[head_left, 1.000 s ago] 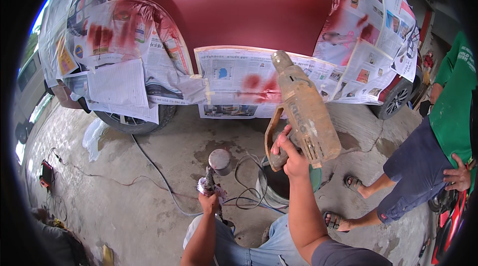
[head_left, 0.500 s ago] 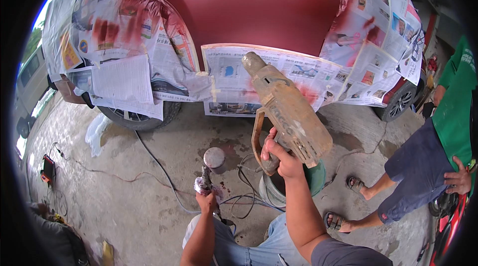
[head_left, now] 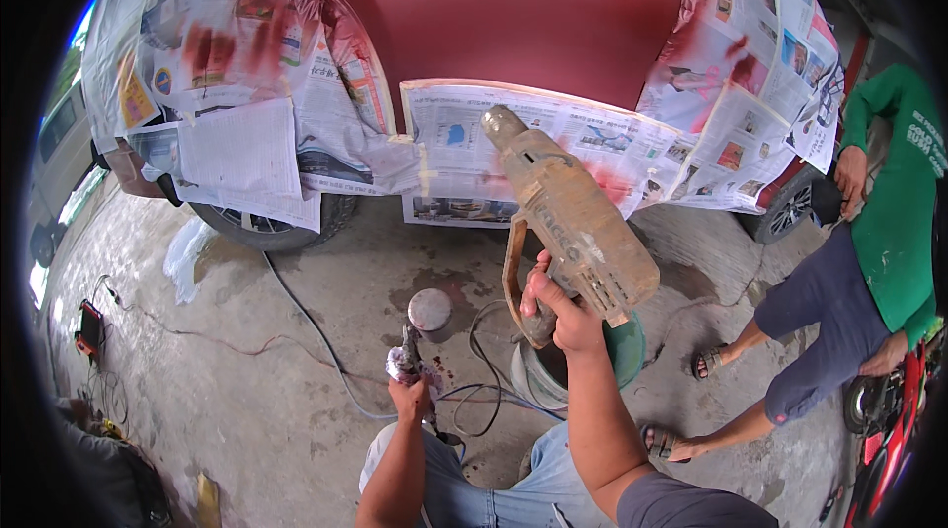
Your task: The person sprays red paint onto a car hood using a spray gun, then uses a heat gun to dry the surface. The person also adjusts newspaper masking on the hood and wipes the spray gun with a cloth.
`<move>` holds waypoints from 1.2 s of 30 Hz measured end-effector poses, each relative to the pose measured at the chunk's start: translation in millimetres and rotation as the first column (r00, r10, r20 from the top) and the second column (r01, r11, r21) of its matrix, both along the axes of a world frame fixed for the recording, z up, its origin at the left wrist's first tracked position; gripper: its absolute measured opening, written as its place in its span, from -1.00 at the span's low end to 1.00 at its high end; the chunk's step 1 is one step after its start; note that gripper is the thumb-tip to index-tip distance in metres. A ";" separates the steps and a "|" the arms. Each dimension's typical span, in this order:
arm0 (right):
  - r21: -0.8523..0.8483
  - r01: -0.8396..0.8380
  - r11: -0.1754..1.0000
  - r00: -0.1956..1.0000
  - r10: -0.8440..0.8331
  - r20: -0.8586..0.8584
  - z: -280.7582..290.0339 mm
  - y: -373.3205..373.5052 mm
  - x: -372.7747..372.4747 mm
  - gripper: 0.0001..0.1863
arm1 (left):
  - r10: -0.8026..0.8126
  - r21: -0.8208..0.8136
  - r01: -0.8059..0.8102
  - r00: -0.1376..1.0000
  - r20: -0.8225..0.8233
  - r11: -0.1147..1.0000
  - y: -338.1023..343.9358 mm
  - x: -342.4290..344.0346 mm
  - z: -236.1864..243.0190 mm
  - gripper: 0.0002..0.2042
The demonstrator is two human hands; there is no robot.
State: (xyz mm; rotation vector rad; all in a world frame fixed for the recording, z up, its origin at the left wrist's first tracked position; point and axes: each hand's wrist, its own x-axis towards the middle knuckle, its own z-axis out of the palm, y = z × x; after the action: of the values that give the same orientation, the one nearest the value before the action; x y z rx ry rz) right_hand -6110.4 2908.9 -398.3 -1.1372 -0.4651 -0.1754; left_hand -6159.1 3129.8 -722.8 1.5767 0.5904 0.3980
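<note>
My right hand (head_left: pixel 565 319) is closed around the handle of a worn, dirty heat gun (head_left: pixel 583 222). Its metal nozzle points up and left toward the red car panel (head_left: pixel 513 19). Lower left, my left hand (head_left: pixel 409 398) grips what looks like a spray gun (head_left: pixel 408 355), with a whitish, stained wrap about its body. Just beyond it shows a round, greyish-pink lidded cup (head_left: pixel 430 311); I cannot tell whether it is attached. Newspaper masking (head_left: pixel 464 148), taped below and around the panel, carries red overspray. The nozzle overlaps the paper in view; their gap is unclear.
A greenish bucket (head_left: pixel 627 355) stands under the heat gun. Hoses and cords (head_left: pixel 306 316) cross the concrete floor. At right a person in a green top (head_left: pixel 899 192) stands beside a red motorcycle (head_left: pixel 894 449). A small red-and-black device (head_left: pixel 89 328) lies far left.
My view has shifted slightly; both hands keep their holds and the heat gun stays nearly still. The person at right has straightened and moved an arm forward.
</note>
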 end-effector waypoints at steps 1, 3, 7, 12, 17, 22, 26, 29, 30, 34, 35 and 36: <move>0.001 0.008 1.000 1.000 -0.008 0.002 0.8 -2.4 0.1 -0.75 | 0.005 -0.026 -0.005 1.000 0.003 1.000 0.7 0.4 -4.4 -0.75; 0.044 0.030 0.999 0.999 -0.029 -0.013 0.8 -12.0 1.7 -0.75 | -0.006 -0.046 0.005 1.000 -0.004 0.999 -2.8 3.0 -2.3 -0.76; 0.111 0.080 0.991 0.997 -0.079 -0.015 3.2 -32.2 4.8 -0.75 | -0.049 -0.007 0.049 0.997 -0.055 0.999 -6.6 6.3 -0.1 -0.71; 0.173 0.173 0.970 0.983 -0.182 0.036 11.1 -49.6 8.7 -0.77 | -0.090 -0.056 0.092 0.995 0.046 0.994 -0.7 11.0 -17.1 -0.68; 0.254 0.309 0.917 0.942 -0.331 0.049 16.0 -66.0 10.0 -0.78 | -0.051 -0.084 0.062 0.990 0.129 0.995 -5.4 14.6 -21.7 -0.82; 0.327 0.393 0.859 0.904 -0.426 0.033 21.6 -79.3 5.5 -0.80 | -0.074 -0.140 0.097 0.984 0.159 0.985 -22.8 11.3 14.3 -0.79; 0.358 0.423 0.832 0.887 -0.461 0.022 21.3 -81.7 5.8 -0.82 | -0.074 -0.139 0.091 0.990 0.122 0.986 -23.3 9.4 18.5 -0.77; 0.356 0.443 0.822 0.877 -0.480 0.015 21.5 -86.1 4.8 -0.82 | -0.139 -0.115 0.146 0.988 0.071 0.983 -25.4 7.9 28.2 -0.77; 0.357 0.449 0.819 0.875 -0.484 0.013 21.6 -86.7 5.2 -0.82 | -0.131 -0.091 0.137 0.989 0.071 0.986 -23.1 9.9 20.4 -0.77; 0.373 0.471 0.800 0.865 -0.502 -0.014 21.4 -91.3 5.8 -0.83 | -0.126 -0.063 0.130 0.990 0.057 0.990 -22.4 13.5 0.7 -0.79; 0.382 0.473 0.794 0.864 -0.502 -0.026 22.0 -90.5 6.0 -0.83 | -0.128 -0.070 0.131 0.990 0.052 0.989 -22.9 13.1 1.2 -0.80; 0.379 0.468 0.798 0.866 -0.499 -0.018 22.7 -90.4 5.4 -0.83 | -0.127 -0.079 0.132 0.990 0.065 0.988 -23.0 13.9 -1.9 -0.80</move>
State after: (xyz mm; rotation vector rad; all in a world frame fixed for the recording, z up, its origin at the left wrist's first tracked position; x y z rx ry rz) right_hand -6105.0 2818.5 -375.6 -0.8523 -0.1871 -0.7367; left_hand -6145.1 3106.8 -724.7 1.5094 0.4505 0.3179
